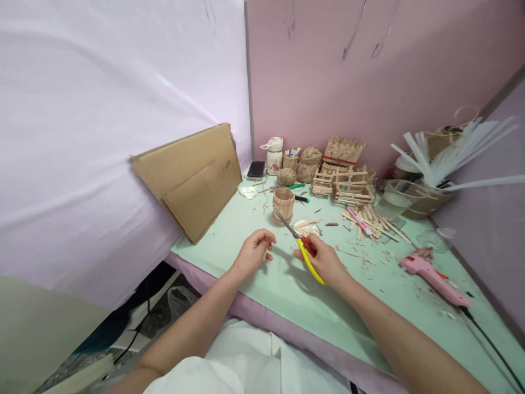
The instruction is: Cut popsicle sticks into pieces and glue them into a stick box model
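My right hand (326, 260) grips a pair of scissors (310, 264) with yellow and red handles. Their grey blades point up and left, and the tips overlap the view of a small wooden-stick cup (284, 204) standing upright beyond. To the left, my left hand (255, 254) is held above the table's near part with its fingers curled in. A small pale sliver seems to show between those fingers, too little of it to name. Just past the scissors lies a round white pad (307, 229) with a few thin wooden sticks on it.
A pink hot glue gun (437, 279) with a black cord lies at right. Loose wooden sticks (375, 221) and a pink pen-like tool (359, 220) lie nearer the middle. Stick crates (355, 192), a twine ball (286, 176) and a phone (256, 169) line the back. Cardboard (200, 180) leans at left.
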`<state>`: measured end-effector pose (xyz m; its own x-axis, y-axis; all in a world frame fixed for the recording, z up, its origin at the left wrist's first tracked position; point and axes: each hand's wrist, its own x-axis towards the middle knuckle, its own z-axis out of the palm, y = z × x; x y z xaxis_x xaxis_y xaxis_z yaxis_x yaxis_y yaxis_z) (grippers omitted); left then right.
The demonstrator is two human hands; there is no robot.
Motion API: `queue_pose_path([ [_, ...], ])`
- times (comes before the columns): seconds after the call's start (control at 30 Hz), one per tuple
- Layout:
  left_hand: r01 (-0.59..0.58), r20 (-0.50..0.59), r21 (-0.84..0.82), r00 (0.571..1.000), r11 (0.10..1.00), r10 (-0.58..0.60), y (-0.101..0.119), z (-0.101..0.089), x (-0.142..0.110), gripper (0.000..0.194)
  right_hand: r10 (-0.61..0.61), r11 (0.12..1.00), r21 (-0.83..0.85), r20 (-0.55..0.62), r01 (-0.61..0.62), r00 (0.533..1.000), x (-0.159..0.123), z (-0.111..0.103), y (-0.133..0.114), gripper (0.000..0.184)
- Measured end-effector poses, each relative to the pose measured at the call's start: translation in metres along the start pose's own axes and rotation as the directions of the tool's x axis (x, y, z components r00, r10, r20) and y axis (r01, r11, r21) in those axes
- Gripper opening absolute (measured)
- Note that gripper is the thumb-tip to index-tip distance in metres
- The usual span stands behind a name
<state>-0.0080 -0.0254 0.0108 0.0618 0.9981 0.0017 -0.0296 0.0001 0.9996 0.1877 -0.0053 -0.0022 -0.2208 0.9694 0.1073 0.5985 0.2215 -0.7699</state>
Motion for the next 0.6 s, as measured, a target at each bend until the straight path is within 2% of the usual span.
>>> queue_pose_path([
  [0.07, 0.013, 0.014, -0.087, 1.000, 0.996, -0.012, 0.001, 0.004, -0.002, 0.009, 0.022, 0.989, 0.144, 0.009, -0.023, 1.000, 0.001, 0.002, 0.000, 0.035],
  [0.17, 0.140, 0.131, -0.362, 0.987, 0.922, -0.098, 0.004, 0.012, -0.005, 0.025, 0.064, 0.892, 0.443, 0.063, -0.085, 0.996, 0.001, 0.003, -0.002, 0.034],
  [0.23, 0.289, 0.256, -0.494, 0.950, 0.820, -0.180, 0.003, 0.017, -0.007, 0.031, 0.064, 0.805, 0.583, 0.098, -0.109, 0.993, 0.000, 0.001, -0.006, 0.037],
  [0.33, 0.480, 0.425, -0.568, 0.867, 0.668, -0.261, -0.002, 0.024, -0.007, 0.025, 0.015, 0.721, 0.683, 0.149, -0.114, 0.989, -0.003, -0.003, -0.013, 0.045],
  [0.43, 0.566, 0.516, -0.575, 0.811, 0.591, -0.275, -0.010, 0.030, -0.005, 0.017, -0.042, 0.679, 0.725, 0.192, -0.113, 0.981, -0.003, -0.003, -0.012, 0.038],
  [0.5, 0.561, 0.509, -0.548, 0.812, 0.620, -0.285, -0.013, 0.033, -0.004, 0.013, -0.050, 0.681, 0.728, 0.157, -0.081, 0.986, -0.001, -0.001, -0.008, 0.033],
  [0.6, 0.461, 0.389, -0.410, 0.869, 0.787, -0.306, -0.014, 0.035, -0.003, 0.022, -0.014, 0.721, 0.693, 0.020, -0.004, 1.000, 0.002, 0.002, 0.000, 0.033],
])
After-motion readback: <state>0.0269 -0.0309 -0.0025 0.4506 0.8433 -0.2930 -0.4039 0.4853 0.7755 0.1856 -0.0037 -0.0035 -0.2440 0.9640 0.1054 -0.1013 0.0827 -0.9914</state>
